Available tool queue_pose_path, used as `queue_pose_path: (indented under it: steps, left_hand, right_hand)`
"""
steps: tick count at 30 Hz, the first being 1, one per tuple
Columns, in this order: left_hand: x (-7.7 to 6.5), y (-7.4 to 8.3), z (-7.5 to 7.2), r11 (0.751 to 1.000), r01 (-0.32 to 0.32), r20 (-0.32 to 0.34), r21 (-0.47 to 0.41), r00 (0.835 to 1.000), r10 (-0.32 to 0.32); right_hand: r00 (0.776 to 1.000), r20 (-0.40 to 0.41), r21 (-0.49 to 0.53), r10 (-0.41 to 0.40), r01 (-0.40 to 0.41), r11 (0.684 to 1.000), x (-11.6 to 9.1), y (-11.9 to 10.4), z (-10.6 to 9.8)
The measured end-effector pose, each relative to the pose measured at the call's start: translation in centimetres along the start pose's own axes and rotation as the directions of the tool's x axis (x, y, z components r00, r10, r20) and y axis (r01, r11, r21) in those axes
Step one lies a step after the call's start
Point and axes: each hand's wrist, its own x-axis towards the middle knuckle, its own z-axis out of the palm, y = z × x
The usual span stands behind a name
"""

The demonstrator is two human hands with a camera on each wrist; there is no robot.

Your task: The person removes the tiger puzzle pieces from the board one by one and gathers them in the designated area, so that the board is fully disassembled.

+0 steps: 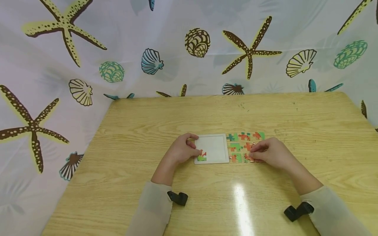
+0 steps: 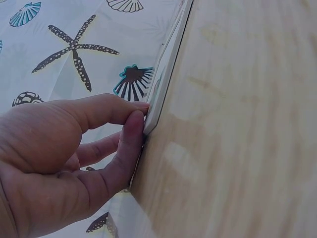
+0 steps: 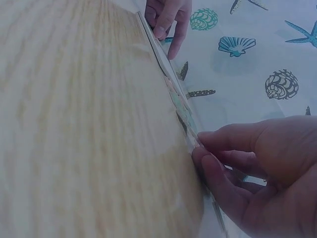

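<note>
A white puzzle tray (image 1: 211, 147) lies on the table with one printed jigsaw piece (image 1: 202, 158) in its lower left corner. My left hand (image 1: 184, 149) grips the tray's left side, thumb beside that piece; the left wrist view shows the fingertips at the tray's edge (image 2: 159, 96). To the right of the tray, several loose orange-and-green pieces (image 1: 236, 147) lie in rows. At the lower right of these rows, my right hand (image 1: 271, 152) pinches a jigsaw piece (image 1: 248, 158) between thumb and finger. The fingers partly cover this piece.
The light wooden table (image 1: 141, 131) extends around the tray and pieces. A white cloth (image 1: 177, 19) printed with starfish and shells hangs behind and at the sides. A black wrist mount (image 1: 178, 198) sits on the left sleeve, another mount (image 1: 298, 211) on the right.
</note>
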Motion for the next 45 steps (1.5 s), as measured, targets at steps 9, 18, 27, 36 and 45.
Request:
queue_pose_path:
  steps: [9, 18, 27, 36, 45]
  left_hand:
    - [-0.08, 0.0, -0.02, 1.0, 0.002, -0.002, 0.007, 1.0, -0.002]
    - [-0.04, -0.01, 0.04, 1.0, 0.003, -0.003, 0.011, 1.0, -0.003]
    - [-0.09, 0.2, 0.04, 1.0, 0.004, -0.005, 0.009, 1.0, -0.003]
    - [-0.12, 0.07, 0.15, 1.0, 0.001, 0.003, 0.017, 1.0, -0.001]
    - [-0.42, 0.55, -0.04, 1.0, 0.021, 0.01, 0.019, 1.0, -0.021]
  right_hand:
    - [1.0, -0.011, 0.002, 0.015, -0.015, 1.0, -0.04, -0.16, 0.12]
    - [0.999, -0.011, 0.023, 0.04, -0.04, 0.999, 0.0, -0.18, 0.09]
    - [0.998, 0.053, 0.142, 0.033, -0.04, 0.989, -0.02, 0.0, -0.49]
    - [0.995, 0.092, 0.119, -0.038, 0.027, 0.993, -0.17, 0.07, -0.53]
    - [0.993, 0.107, 0.142, -0.046, 0.03, 0.989, 0.09, -0.02, -0.25]
